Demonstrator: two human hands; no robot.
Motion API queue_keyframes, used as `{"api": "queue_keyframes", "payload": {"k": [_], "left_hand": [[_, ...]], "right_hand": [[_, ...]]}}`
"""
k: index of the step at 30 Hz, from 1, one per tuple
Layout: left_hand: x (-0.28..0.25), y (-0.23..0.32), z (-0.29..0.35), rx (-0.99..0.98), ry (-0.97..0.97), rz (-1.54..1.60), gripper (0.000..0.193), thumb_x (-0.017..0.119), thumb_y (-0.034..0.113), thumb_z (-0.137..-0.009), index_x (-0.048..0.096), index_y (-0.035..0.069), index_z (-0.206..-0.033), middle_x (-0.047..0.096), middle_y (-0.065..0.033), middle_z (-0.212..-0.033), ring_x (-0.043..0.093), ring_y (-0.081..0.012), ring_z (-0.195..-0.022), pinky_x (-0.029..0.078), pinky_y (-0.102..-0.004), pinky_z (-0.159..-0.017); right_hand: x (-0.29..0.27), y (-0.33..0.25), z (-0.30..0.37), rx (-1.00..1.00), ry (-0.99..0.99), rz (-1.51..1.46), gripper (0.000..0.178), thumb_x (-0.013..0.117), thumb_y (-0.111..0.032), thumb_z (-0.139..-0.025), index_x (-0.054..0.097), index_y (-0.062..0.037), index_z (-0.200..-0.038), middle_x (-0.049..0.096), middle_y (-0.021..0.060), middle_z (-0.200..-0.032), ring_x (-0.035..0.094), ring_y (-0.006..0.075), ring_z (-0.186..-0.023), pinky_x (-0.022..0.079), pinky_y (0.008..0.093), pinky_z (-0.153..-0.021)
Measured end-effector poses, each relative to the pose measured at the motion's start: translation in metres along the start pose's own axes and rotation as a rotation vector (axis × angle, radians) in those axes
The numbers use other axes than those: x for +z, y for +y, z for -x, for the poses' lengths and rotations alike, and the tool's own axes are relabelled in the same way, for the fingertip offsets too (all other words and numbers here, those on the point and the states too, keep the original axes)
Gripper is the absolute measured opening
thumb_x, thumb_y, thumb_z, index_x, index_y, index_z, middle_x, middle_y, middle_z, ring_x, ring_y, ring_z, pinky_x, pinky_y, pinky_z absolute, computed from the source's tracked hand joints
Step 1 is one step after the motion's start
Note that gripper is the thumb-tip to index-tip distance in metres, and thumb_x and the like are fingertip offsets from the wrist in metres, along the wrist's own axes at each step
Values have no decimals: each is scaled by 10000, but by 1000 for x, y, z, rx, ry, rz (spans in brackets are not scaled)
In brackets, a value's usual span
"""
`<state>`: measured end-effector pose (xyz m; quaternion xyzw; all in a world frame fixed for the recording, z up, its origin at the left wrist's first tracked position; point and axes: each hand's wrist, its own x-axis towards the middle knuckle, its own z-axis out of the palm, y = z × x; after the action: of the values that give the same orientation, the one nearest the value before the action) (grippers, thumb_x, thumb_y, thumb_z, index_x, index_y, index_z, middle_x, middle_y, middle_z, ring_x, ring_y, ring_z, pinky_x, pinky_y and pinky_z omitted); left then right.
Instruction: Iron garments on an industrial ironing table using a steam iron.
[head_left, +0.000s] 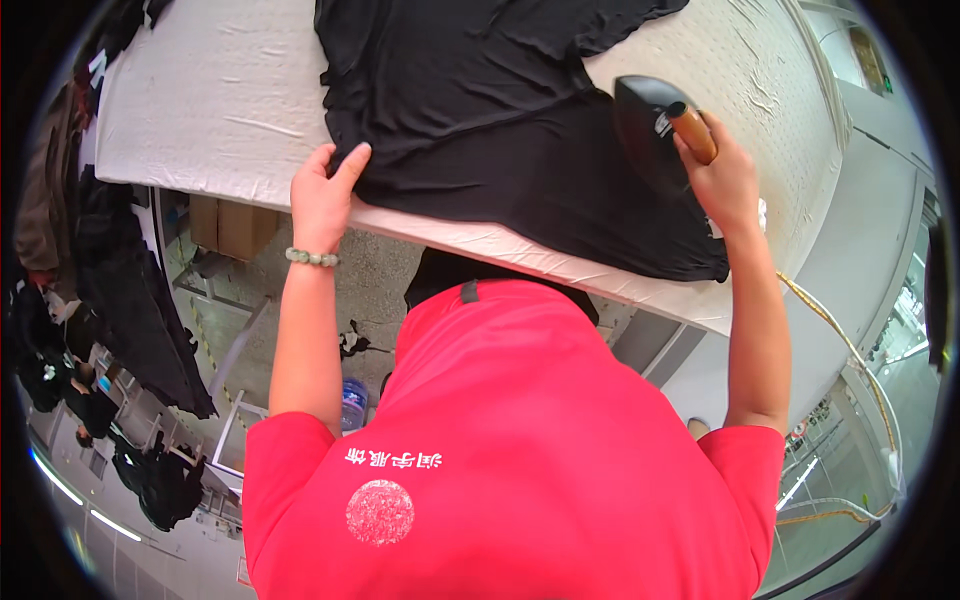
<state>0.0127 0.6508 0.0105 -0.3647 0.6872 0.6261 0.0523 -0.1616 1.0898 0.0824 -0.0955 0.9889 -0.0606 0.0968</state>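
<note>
A black garment (470, 150) lies spread over the pale padded ironing table (220, 100), with folds across its middle. At its left edge my left hand (325, 195) pinches the cloth between thumb and fingers. On the right, my right hand (722, 175) is wrapped round the brown handle of a dark iron (650, 125). The iron rests over the garment's right part, its pointed end away from me. The iron's sole is hidden. The near hem of the garment runs along the table's front edge and reaches toward my right wrist.
Dark garments (130, 290) hang at the left. A cardboard box (232, 228) stands under the table, and a blue-tinted plastic bottle (354, 403) is beside my left elbow. A yellowish hose (850, 345) loops down on the right. Another person (92, 405) is far off at left.
</note>
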Motion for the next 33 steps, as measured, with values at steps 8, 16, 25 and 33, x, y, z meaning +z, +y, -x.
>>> {"api": "queue_keyframes", "payload": {"k": [8, 16, 25, 33], "left_hand": [[-2, 7, 22, 53, 44, 253, 271, 677, 327, -1005, 662, 84, -886, 504, 107, -641, 384, 11, -496, 283, -199, -432], [-15, 13, 31, 81, 21, 265, 249, 662, 298, -1018, 671, 89, -882, 518, 116, -664, 387, 25, -532, 276, -194, -454], [-19, 16, 24, 124, 35, 411, 212, 649, 220, -1024, 708, 16, -1017, 687, 29, -887, 566, -18, -722, 438, -193, -608], [-17, 35, 25, 148, 18, 512, 250, 600, 150, -1032, 687, -48, -1155, 727, -117, -1126, 695, -170, -998, 536, -294, -916]], "right_hand": [[21, -185, 22, -111, -327, -49, 374, 708, -339, -908, 671, -69, -1164, 724, 226, -907, 703, 422, -886, 555, 496, -774], [21, -203, 16, -68, -327, -45, 346, 684, -345, -928, 675, -57, -1119, 725, 220, -894, 706, 411, -873, 556, 502, -774], [7, -154, 35, -19, -215, -71, 406, 745, -308, -865, 646, -67, -1176, 733, 189, -870, 713, 394, -870, 555, 478, -787], [1, -145, 90, -84, -347, -316, 472, 801, -279, -788, 634, -146, -1209, 711, 185, -812, 717, 386, -804, 570, 473, -719]]}}
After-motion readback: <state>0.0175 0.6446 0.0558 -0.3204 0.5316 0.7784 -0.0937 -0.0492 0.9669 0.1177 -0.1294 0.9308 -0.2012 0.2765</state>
